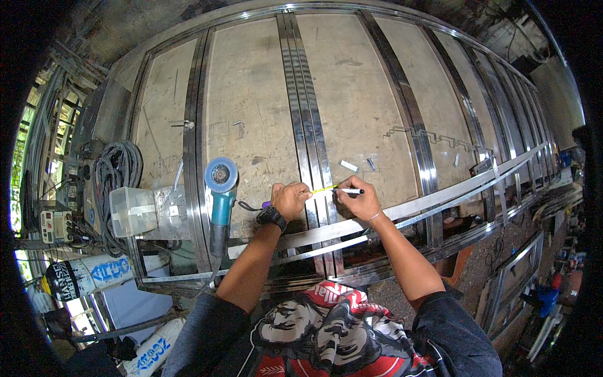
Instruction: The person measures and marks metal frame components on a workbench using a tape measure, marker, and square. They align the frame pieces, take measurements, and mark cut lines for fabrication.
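My left hand point(291, 200) is closed on a tape measure. Its yellow blade point(325, 188) stretches from my fingers across the paired shiny metal bars point(309, 163). A purple piece point(266, 205) with a dark strap, apparently its case, sticks out left of the hand. Between the fingers of my right hand point(359, 201) is a white marker pen point(350, 190) with a black end; its tip side points left, by the blade's right end. Both hands are close together above the bars. Left of them an angle grinder point(221, 200) with a blue disc lies on the work surface.
A large metal frame with several crossbars covers the wooden board point(251, 81). Long flat metal strips point(414, 208) lie across its near side. At left are a clear plastic box point(133, 212), coiled cables point(117, 179) and gas cylinders point(88, 276). Small metal pieces point(348, 166) lie beyond my hands.
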